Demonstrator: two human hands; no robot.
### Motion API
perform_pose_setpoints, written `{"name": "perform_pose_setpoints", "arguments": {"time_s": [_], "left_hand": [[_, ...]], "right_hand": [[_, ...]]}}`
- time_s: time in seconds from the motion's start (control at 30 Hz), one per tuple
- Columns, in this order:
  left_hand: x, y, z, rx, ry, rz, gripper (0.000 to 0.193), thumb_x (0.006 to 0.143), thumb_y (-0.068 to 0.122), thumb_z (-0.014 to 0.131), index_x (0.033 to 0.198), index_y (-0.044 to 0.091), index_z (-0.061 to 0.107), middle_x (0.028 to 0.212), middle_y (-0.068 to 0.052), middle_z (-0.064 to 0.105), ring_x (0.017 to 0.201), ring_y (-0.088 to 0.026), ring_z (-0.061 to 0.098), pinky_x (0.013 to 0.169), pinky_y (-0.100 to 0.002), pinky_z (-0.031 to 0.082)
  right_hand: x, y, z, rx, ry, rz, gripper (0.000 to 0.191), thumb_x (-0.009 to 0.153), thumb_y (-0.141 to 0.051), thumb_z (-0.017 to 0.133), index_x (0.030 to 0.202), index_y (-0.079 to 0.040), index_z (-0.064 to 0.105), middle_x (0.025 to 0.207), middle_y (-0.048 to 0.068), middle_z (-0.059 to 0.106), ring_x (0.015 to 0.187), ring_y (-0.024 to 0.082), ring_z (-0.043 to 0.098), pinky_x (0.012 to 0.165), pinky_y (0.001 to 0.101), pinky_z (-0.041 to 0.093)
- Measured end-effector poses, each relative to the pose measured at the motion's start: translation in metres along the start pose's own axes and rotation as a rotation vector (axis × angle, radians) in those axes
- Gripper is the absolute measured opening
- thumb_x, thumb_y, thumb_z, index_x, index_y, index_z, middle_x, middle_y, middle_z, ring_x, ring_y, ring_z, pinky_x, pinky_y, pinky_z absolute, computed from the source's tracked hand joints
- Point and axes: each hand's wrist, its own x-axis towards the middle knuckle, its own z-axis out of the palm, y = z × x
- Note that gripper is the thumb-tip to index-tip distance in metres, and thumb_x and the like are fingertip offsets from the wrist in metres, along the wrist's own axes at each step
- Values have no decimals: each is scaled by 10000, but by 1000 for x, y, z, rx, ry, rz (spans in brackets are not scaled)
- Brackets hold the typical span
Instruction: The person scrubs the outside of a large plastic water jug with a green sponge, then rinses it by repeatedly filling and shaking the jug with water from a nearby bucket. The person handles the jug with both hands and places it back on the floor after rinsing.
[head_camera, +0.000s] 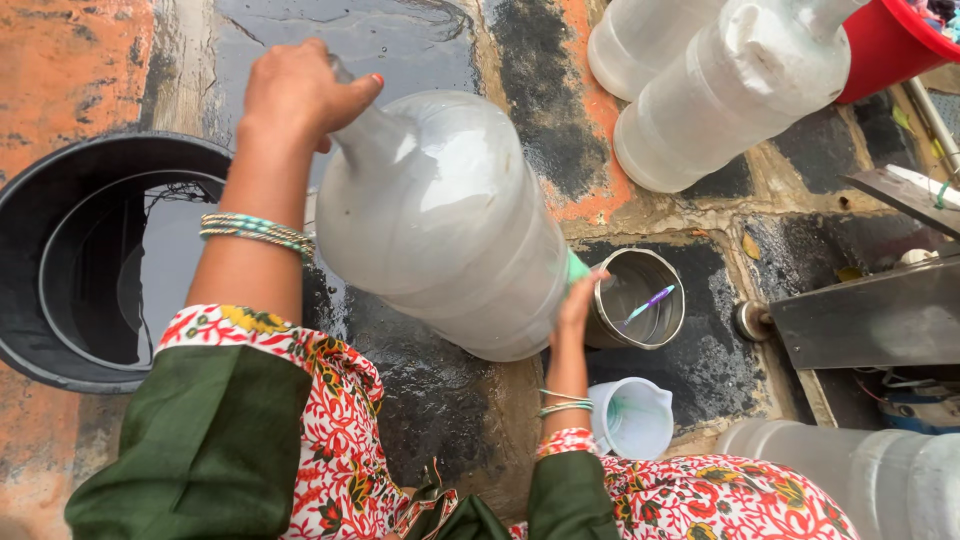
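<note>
Both hands grip a cloudy, rounded plastic jug (440, 225): left hand (295, 92) clasping its neck, right hand (578, 305) its base.

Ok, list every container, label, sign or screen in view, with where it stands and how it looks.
No labels, signs or screens show.
Large cloudy jug: centre, tilted, left hand on neck, right hand at base.
Two more cloudy jugs: top right, lying.
Steel cup: right of centre, round.
White plastic mug: below it.
Black tub: left, round.
Red tub: top right corner.

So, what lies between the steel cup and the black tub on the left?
In the head view, the big cloudy water jug lies between the steel cup and the black tub, held in both hands.
</note>
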Motion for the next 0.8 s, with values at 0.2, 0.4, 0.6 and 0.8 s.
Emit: {"name": "perform_pose_setpoints", "arguments": {"time_s": [0.2,0.4,0.6,0.8], "left_hand": [[24,-3,33,113,244,92,638,819,519,718,1121,-41,678,1011,-288,702,980,-430,672,830,-479,546],[35,-1,36,79,244,24,619,854,532,695,1072,-48,699,1020,-289,706,998,-427,678,843,-479,548],[35,-4,41,73,185,92,644,940,555,682,1122,-62,659,1041,-285,709,989,-442,673,864,-492,534],[29,11,46,-235,297,410,561,827,391,808,1223,48,607,1157,-206,652,1011,-400,642,875,-477,493]], "right_hand": [[-104,-106,127,-112,-180,-384,959,946,-755,31,1636,-95,121,1724,177,62,1593,353,71,1269,497,40],[-167,-99,151,-766,-38,-1091,748,1074,-664,89,1647,-214,260,1736,166,177,1649,343,148,1344,557,113],[-118,-8,57,-711,305,-831,611,1126,-468,282,1572,-52,327,1648,195,322,1573,364,275,1318,498,178],[-43,-21,15,-4,143,-105,882,1023,-672,154,1600,-17,36,1703,138,17,1563,255,77,1248,400,75]]}}
